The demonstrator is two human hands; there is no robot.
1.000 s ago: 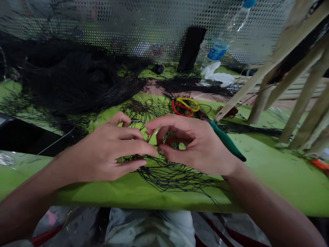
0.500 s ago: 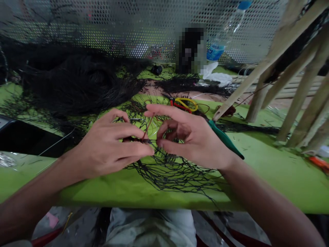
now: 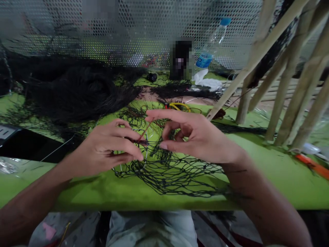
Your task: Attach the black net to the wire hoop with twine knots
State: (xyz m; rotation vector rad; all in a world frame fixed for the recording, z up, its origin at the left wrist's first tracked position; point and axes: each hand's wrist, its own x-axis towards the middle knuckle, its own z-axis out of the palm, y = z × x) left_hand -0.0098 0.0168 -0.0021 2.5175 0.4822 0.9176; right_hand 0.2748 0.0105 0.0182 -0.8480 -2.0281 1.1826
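Note:
Black netting lies on the green tabletop, spread below and between my two hands. My left hand has its fingers curled round the net's edge, where a dark red thread meets the black cords. From there the thread runs up taut to the index finger of my right hand, which is stretched out to the left. The other fingers of that hand are bent towards its thumb near the net cords. A thin metal ring shows beside my left fingertips.
A heap of black netting lies behind on the left, near a black device. Yellow-handled scissors or pliers lie behind my right hand. Wooden sticks stand at right, an orange tool beside them. A bottle stands farther back.
My left fingers have loosened and shifted slightly down and left, showing more of the ring. The right hand has moved slightly. The whole view has shifted, and the green-handled tool is now hidden.

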